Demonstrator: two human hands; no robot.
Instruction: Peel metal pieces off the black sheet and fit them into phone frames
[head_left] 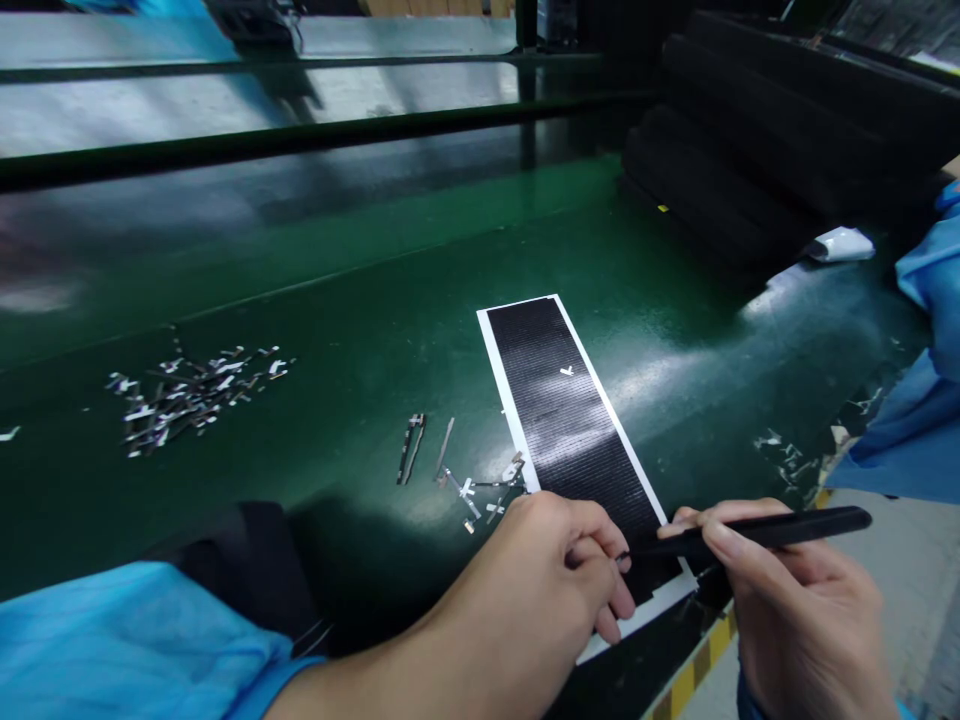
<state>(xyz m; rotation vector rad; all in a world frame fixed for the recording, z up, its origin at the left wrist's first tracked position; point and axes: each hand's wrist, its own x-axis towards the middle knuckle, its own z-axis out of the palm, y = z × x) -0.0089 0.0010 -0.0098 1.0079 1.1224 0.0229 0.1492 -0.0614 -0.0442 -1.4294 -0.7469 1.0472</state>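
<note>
A long black sheet of fine strips with a white border (559, 400) lies slantwise on the green table. Over its near end is my left hand (574, 570), fingers pinched on something small that I cannot make out. My right hand (780, 575) grips a black pen-like tool (802, 526), whose thin tip points left and reaches the left fingertips. A small white scrap (567, 371) rests on the sheet. Left of the sheet are several small dark and white strip parts (466, 488), some near my left wrist, and two thin dark strips (411, 450).
A pile of small strip parts (199, 395) lies at the left. Black foam-like blocks (750, 150) stand at the back right, beside a white packet (844, 245). Another person's blue sleeve (919, 400) is at the right edge. Yellow-black tape (694, 670) marks the table edge.
</note>
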